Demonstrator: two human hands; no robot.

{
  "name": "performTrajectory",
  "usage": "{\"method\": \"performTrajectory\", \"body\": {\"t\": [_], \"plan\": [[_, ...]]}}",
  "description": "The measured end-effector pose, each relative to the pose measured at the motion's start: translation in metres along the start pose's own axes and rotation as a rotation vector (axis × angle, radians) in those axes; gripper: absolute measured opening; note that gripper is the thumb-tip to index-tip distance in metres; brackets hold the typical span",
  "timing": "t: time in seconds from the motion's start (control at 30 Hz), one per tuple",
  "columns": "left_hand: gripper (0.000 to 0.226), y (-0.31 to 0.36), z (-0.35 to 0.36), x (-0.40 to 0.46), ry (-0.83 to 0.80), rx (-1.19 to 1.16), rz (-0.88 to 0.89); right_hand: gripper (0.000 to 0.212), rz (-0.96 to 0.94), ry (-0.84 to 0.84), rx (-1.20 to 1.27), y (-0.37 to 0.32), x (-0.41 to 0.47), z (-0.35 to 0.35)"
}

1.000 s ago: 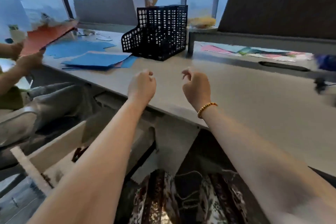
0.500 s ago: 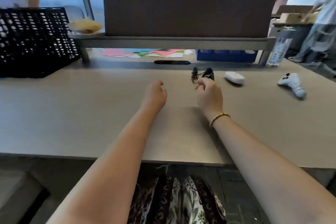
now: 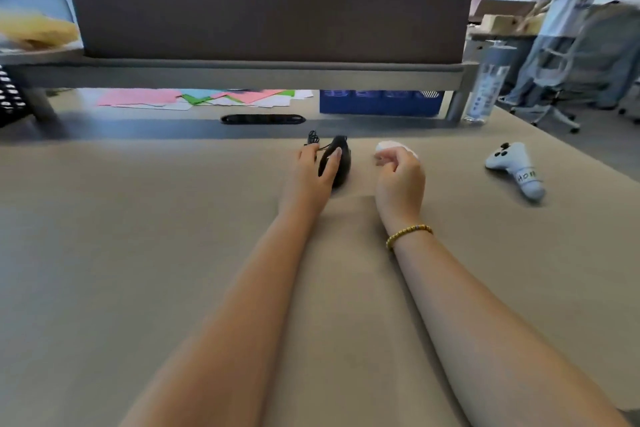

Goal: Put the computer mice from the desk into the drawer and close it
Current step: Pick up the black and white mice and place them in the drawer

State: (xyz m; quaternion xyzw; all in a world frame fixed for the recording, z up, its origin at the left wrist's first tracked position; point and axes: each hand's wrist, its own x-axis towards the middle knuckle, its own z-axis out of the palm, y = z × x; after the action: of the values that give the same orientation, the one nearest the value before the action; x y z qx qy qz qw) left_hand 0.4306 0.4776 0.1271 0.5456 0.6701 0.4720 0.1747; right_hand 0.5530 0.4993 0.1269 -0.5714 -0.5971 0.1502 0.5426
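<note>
A black wired computer mouse (image 3: pixel 341 163) lies on the beige desk (image 3: pixel 138 236), its coiled cable (image 3: pixel 312 138) just behind it. My left hand (image 3: pixel 306 180) covers the mouse's left side, with the thumb across its top and the fingers by the cable. A white mouse (image 3: pixel 385 146) sits to the right, mostly hidden behind my right hand (image 3: pixel 401 180). That hand is loosely curled just in front of the white mouse and holds nothing. The drawer is out of view.
A white game controller (image 3: pixel 516 166) lies at the right. At the back stand a brown partition (image 3: pixel 263 3) on a shelf, a water bottle (image 3: pixel 488 87), a blue box (image 3: pixel 381 102) and coloured papers (image 3: pixel 194 97). People stand at the far right.
The view swung right from the open drawer and black mesh organiser to the mice. Both hands went forward: the left reached the black mouse, the right came up to the white one.
</note>
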Motion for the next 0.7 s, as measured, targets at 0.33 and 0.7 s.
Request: {"method": "performTrajectory", "body": {"t": [0.33, 0.7], "plan": [[0.047, 0.003, 0.02, 0.027, -0.01, -0.046, -0.041, 0.043, -0.054, -0.165, -0.471, 0.023, 0.034, 0.014], [0.041, -0.006, 0.021, 0.032, 0.069, 0.145, -0.197, 0.042, -0.075, -0.293, -0.69, 0.037, 0.054, 0.016]]}}
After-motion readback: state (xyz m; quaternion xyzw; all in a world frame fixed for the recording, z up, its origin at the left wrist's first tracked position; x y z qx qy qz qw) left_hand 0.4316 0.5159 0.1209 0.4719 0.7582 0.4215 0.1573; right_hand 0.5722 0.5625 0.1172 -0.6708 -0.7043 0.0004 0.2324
